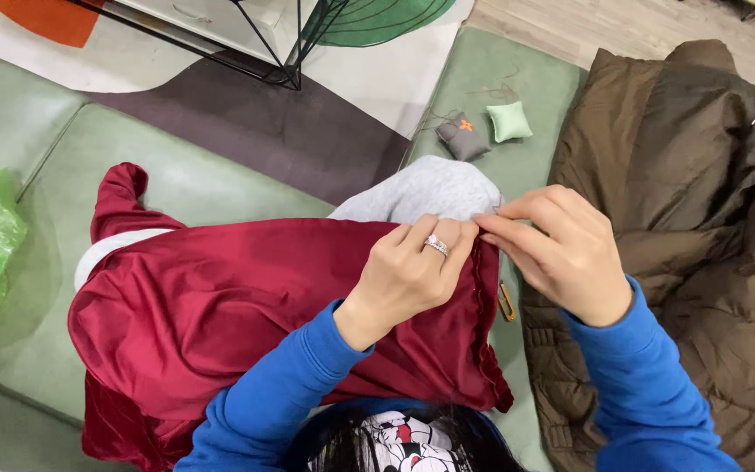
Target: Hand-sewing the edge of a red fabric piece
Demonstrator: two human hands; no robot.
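Crimson satin cloth [246,297] is draped over the knee, its gathered hem pinched by the left grip [412,271]; right grip [561,249], fingertips pressed together, is held just beside, steadying the edge.

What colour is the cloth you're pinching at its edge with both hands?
Deep red, satiny cloth, pinched by left hand and right hand; the head view shows it.

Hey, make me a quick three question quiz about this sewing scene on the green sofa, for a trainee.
1. True or false: both hands grip the dark red fabric at its edge.
2. Which hand wears a ring? A left hand B right hand
3. What lies right of the person's lap?

Key:
1. True
2. A
3. A brown padded jacket; two small cushions, grey and pale green, lie beyond.
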